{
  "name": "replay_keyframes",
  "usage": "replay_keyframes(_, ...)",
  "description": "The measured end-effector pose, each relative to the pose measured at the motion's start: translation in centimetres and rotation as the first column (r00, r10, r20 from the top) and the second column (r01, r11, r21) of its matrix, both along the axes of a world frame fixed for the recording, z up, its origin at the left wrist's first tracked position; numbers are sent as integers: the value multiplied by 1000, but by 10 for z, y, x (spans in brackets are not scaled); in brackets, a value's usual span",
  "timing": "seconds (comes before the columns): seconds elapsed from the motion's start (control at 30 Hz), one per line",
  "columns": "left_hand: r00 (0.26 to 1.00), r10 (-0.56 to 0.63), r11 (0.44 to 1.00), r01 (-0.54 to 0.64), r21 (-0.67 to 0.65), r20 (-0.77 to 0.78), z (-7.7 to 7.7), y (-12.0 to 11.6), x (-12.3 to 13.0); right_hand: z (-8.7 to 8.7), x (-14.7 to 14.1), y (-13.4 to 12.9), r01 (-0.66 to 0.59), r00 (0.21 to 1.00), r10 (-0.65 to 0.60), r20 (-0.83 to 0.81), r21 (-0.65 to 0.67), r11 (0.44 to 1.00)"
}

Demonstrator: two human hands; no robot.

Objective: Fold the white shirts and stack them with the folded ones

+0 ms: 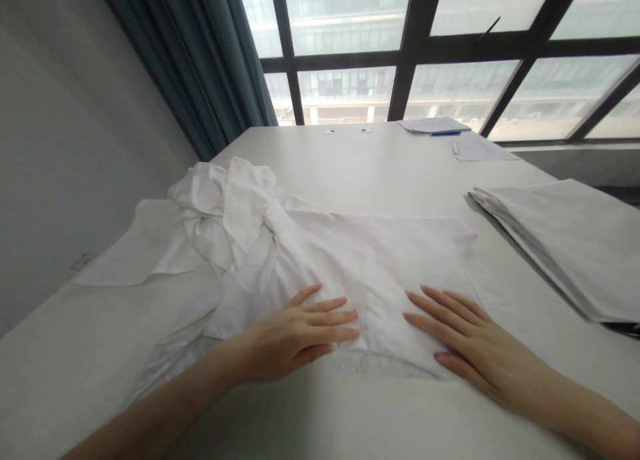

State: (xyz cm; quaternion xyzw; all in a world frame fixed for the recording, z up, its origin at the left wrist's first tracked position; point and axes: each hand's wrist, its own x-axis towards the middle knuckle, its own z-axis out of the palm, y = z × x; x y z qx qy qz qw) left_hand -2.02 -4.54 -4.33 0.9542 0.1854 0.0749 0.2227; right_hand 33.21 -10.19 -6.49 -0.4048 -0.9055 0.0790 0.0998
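A white garment (370,253) lies across the near part of the white table, its right part spread fairly flat and its left part bunched into folds. My left hand (300,330) rests on the lower middle of the cloth with its fingers spread. On the lower right part of the cloth lies my right hand (470,343), palm down, fingers stretched out and slightly apart. Neither hand grips the fabric. Some wrinkles run between the two hands.
Folded white cloth (575,240) lies at the right with a dark edge beneath it. Papers (435,125) and a blue pen (445,133) are at the table's (350,173) far right. Beyond stand a window and a blue curtain (200,53).
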Motion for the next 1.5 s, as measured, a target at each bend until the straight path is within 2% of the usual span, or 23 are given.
replay_keyframes(0.1, 998, -24, 999, 22, -37, -56, 4, -5, 2, -3, 7, 5, -40, 996, 42, 80, -28, 999)
replay_keyframes(0.23, 997, -45, 993, 38, -116, -57, 12, -11, 6, 7, 18, 18, -69, 992, 82, 100, -122, 990)
replay_keyframes(0.33, 999, -46, 983, 41, -181, -25, 15, -6, 8, 19, 21, 29, -65, 997, 74, 37, -198, 978)
replay_keyframes(0.4, 1000, -30, 981, 28, -190, -7, 13, 2, 12, 25, 15, 35, -11, 999, 2, -51, -173, 985)
replay_keyframes(0.5, 999, 15, 995, -12, -95, 35, 4, 12, 20, 28, -5, 38, 52, 985, -65, -162, -83, 995)
replay_keyframes(0.6, 999, 33, 998, -34, 57, 9, -7, 15, 26, 24, -30, 37, 4, 986, -8, -167, -29, 1000)
replay_keyframes(0.7, 996, 47, 985, -34, 171, -71, -12, 10, 26, 14, -44, 34, -70, 992, 68, -106, -17, 997)
replay_keyframes(0.87, 993, 16, 978, 9, 209, -114, -12, 1, 19, 5, -39, 32, -138, 990, 138, -12, -34, 990)
replay_keyframes(1.0, 997, 68, 971, -71, 229, 23, -10, -5, 19, 8, -34, 30, -164, 986, 163, -21, -78, 983)
replay_keyframes(1.1, 997, 63, 932, -78, 354, 55, -6, -9, 20, 9, -34, 27, -193, 981, 193, -11, -112, 975)
replay_keyframes(1.2, 1000, 5, 865, -15, 501, 21, 1, -12, 19, 9, -34, 25, -212, 977, 213, -4, -123, 970)
replay_keyframes(1.37, 991, -117, 776, 51, 629, 65, 10, -15, 17, 15, -34, 28, -278, 960, 281, 8, -126, 952)
replay_keyframes(1.43, 988, -133, 761, 55, 646, 73, 12, -16, 17, 19, -34, 29, -303, 952, 306, 9, -117, 946)
replay_keyframes(1.5, 988, -139, 789, 72, 611, 62, 11, -15, 16, 23, -34, 30, -322, 945, 326, 5, -129, 938)
